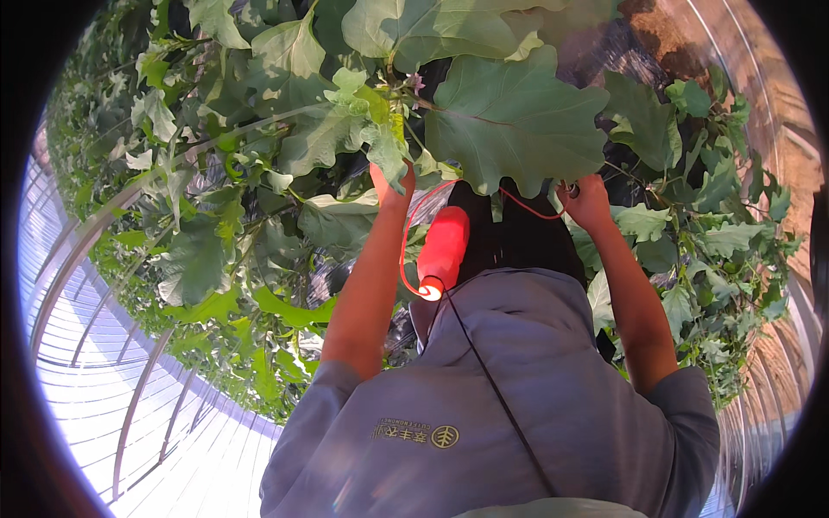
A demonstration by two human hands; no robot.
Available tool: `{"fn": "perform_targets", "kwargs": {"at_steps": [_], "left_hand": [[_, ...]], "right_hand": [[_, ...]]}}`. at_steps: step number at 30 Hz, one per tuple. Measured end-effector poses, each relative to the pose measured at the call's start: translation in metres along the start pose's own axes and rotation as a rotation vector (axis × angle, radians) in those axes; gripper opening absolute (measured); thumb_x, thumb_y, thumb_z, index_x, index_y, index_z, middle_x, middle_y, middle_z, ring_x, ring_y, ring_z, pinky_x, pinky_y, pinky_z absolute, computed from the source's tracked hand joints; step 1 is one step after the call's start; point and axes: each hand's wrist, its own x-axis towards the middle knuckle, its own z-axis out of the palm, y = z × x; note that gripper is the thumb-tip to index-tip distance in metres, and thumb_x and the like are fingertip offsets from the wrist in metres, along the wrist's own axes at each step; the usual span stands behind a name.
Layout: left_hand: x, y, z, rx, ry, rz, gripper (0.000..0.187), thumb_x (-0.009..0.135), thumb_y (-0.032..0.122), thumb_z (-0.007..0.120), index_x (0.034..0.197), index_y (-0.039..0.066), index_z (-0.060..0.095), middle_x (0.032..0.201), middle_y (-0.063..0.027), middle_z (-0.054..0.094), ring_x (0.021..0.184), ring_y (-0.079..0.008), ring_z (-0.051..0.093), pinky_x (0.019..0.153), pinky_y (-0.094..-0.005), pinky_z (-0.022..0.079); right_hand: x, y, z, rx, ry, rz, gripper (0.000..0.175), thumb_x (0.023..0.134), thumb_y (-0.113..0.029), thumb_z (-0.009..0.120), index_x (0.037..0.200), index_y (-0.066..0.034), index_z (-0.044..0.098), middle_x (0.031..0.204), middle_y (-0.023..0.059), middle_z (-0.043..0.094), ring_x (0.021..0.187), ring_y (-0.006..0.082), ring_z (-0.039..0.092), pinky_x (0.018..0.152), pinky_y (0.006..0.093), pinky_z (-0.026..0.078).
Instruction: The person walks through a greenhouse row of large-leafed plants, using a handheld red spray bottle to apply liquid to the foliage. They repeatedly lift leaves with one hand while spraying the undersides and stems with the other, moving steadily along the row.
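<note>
My left hand [393, 178] reaches up among eggplant leaves [385, 152]; they cover its fingers, so what it holds is hidden. My right hand [587, 197] is closed at the lower right edge of a broad eggplant leaf [515, 123], with the end of a thin red tube [541, 212] and a small dark object at its fingers. A red plastic bottle [443, 243] hangs cap-down from a black cord [495, 388] in front of my body. The tube runs from its cap, loops up and passes behind the leaf. A pinkish flower [415, 83] shows near the stem.
Dense eggplant plants [194, 252] stand on both sides, over dark plastic film [599, 48]. A curved greenhouse frame [78, 246] with translucent sheeting [116, 395] lies at the left. Bare brown soil [660, 32] and a further frame lie at the right.
</note>
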Motion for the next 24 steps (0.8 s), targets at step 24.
{"fn": "perform_targets", "kwargs": {"at_steps": [24], "left_hand": [[0.086, -0.030, 0.073, 0.131, 0.024, 0.034, 0.022, 0.099, 0.022, 0.073, 0.113, 0.004, 0.071, 0.100, -0.0172, 0.077, 0.092, -0.0331, 0.076, 0.084, -0.0440, 0.060]], "right_hand": [[-0.068, -0.050, -0.103, -0.003, 0.251, 0.054, 0.044, 0.084, -0.011, 0.085, 0.126, -0.0060, 0.072, 0.107, 0.0147, 0.076, 0.098, 0.0370, 0.073, 0.090, 0.0434, 0.057]]}}
